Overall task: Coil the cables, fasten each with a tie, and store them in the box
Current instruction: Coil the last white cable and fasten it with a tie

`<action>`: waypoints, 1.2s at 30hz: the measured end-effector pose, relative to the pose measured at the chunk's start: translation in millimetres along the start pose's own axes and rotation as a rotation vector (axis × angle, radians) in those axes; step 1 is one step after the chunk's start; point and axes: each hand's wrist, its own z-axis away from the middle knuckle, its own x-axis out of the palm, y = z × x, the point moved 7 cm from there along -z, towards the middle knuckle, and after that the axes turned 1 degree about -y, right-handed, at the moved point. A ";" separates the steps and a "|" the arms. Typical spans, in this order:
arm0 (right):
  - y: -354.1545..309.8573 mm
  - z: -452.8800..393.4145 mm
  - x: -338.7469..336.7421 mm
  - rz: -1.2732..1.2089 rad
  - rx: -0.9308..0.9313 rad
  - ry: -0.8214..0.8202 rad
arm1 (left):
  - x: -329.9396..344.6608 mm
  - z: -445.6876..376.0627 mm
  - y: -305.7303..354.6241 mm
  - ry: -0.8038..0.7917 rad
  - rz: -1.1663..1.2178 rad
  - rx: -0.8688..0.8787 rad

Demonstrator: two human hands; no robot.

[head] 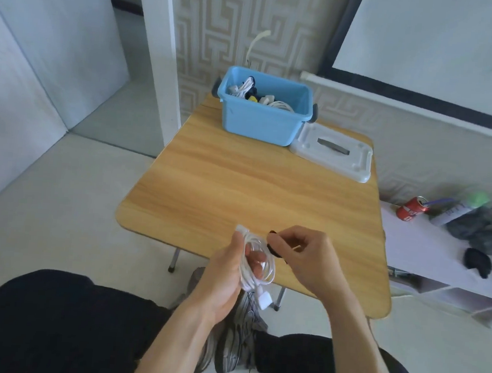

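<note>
My left hand (227, 276) grips a coiled white cable (264, 271) over the near edge of the wooden table (253, 192). One white plug (265, 301) hangs below the coil and another end sticks up at the top. My right hand (307, 257) pinches a black tie (272, 244) right beside the coil. At the far end of the table stands the blue box (261, 120), open, with several coiled cables (261, 94) inside.
The box's white lid (333, 152) lies flat to the right of it. A low white shelf on the right carries a red can (412, 209), dark cloth and a black item. My knees and grey shoes are under the table's near edge.
</note>
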 end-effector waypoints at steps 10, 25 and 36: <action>5.0 68.1 36.7 0.104 -0.015 0.001 | -8.6 41.3 4.9 0.183 -0.344 -0.033; -9.1 133.5 6.2 -0.115 0.035 0.177 | 31.6 82.9 43.1 -0.146 -1.024 0.158; -6.7 129.7 34.0 -0.069 0.108 0.057 | 16.5 85.7 42.8 0.039 -1.247 0.145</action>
